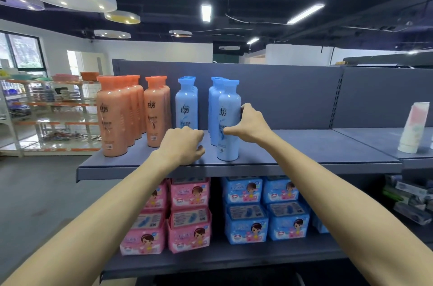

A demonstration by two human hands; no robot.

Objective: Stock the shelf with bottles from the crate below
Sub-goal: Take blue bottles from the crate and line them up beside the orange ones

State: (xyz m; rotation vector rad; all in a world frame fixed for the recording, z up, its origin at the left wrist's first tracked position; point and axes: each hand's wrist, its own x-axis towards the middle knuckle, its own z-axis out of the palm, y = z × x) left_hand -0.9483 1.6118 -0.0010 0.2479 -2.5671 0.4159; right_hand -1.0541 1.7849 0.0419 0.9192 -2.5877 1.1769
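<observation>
On the grey top shelf [304, 147] stand two rows of orange bottles [114, 117] at the left and two rows of light blue bottles [186, 105] to their right. My right hand [248, 124] grips the front blue bottle [228, 121] of the right-hand row, which stands upright near the shelf's front edge. My left hand [181, 145] rests on the shelf in front of the other blue row, fingers curled, with nothing visible in it. The crate is out of view.
A pale tube [413, 126] leans at the far right of the shelf. The lower shelf holds pink packs [187, 215] and blue packs [264, 210]. The top shelf is bare right of the blue bottles. Other racks stand far left.
</observation>
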